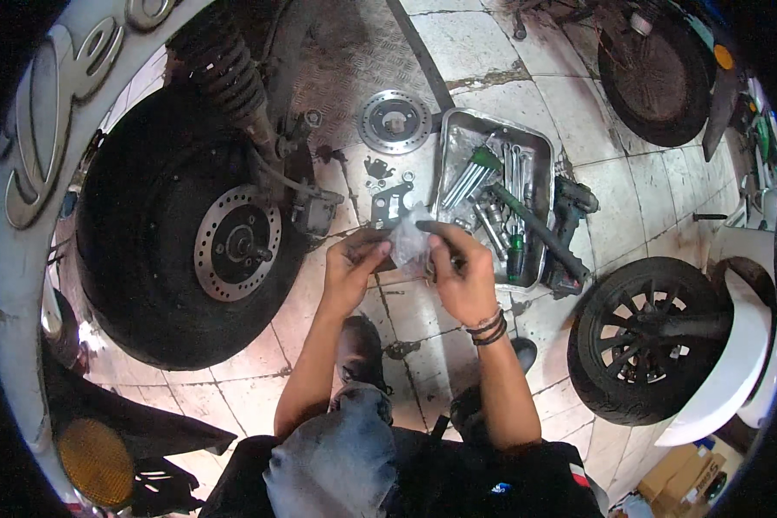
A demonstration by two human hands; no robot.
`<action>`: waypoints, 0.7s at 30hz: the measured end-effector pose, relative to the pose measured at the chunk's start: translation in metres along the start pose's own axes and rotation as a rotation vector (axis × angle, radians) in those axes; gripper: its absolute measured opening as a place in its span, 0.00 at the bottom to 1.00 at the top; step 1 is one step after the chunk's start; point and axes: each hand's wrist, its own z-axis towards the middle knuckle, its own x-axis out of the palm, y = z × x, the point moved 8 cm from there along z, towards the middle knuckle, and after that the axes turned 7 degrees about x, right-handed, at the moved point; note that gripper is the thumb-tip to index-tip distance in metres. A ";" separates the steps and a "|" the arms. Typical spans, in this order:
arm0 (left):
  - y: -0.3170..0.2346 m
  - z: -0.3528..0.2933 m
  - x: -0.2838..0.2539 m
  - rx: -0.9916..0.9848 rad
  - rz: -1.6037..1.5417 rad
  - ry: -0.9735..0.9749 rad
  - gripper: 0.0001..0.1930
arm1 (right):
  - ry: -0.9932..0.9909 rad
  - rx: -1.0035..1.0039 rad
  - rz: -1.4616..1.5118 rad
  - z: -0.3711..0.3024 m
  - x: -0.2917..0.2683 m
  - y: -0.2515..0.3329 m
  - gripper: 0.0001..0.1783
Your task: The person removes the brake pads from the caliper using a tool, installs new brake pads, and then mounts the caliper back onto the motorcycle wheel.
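A small crumpled clear plastic bag [412,242] is pinched between my two hands, above the tiled floor. My left hand [354,263] closes thumb against fingers on its left edge. My right hand [463,269], with dark bands at the wrist, grips its right side. Whatever the bag contains is too blurred to make out. Just beyond the bag, flat metal parts [392,204] lie on the floor, with a small dark plate [377,167] farther off. A loose perforated brake disc [394,123] rests beyond them.
To the left stands a scooter wheel with a mounted brake disc [238,243], a caliper [317,211] hanging beside it. A metal tray [540,147] of wrenches and sockets is at the right, next to a power drill [570,229]. Another wheel [647,319] stands farther right.
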 end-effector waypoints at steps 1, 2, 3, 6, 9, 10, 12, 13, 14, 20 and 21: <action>-0.003 0.000 0.001 0.001 0.001 -0.001 0.16 | 0.001 -0.001 0.001 0.001 -0.001 0.000 0.11; -0.007 0.000 0.005 0.031 -0.008 0.010 0.16 | -0.018 0.006 0.030 0.002 -0.004 -0.001 0.11; -0.011 0.000 0.007 0.060 -0.019 0.023 0.16 | -0.039 0.015 0.057 0.001 -0.008 -0.003 0.10; 0.000 0.000 0.004 0.021 -0.088 0.000 0.16 | 0.060 0.118 0.076 -0.001 -0.006 -0.017 0.09; -0.005 -0.002 0.008 -0.001 -0.081 0.030 0.15 | 0.055 0.086 0.020 0.002 -0.004 -0.014 0.08; -0.007 -0.002 0.008 -0.002 -0.082 0.030 0.15 | 0.003 0.003 -0.044 0.003 -0.007 -0.007 0.08; -0.014 -0.003 0.009 0.061 0.026 0.046 0.14 | 0.023 -0.057 -0.080 0.003 -0.007 -0.004 0.09; -0.012 -0.004 0.006 0.060 0.028 0.043 0.14 | 0.044 -0.117 -0.114 0.002 -0.004 0.000 0.09; -0.008 -0.005 0.006 0.055 0.067 0.079 0.13 | 0.048 -0.117 -0.112 0.001 -0.001 -0.002 0.09; 0.006 -0.001 -0.019 0.067 0.150 -0.190 0.12 | 0.068 0.156 -0.080 -0.002 0.007 -0.035 0.09; 0.024 0.000 -0.037 0.060 0.116 -0.370 0.13 | -0.059 0.116 0.005 -0.001 -0.001 -0.046 0.10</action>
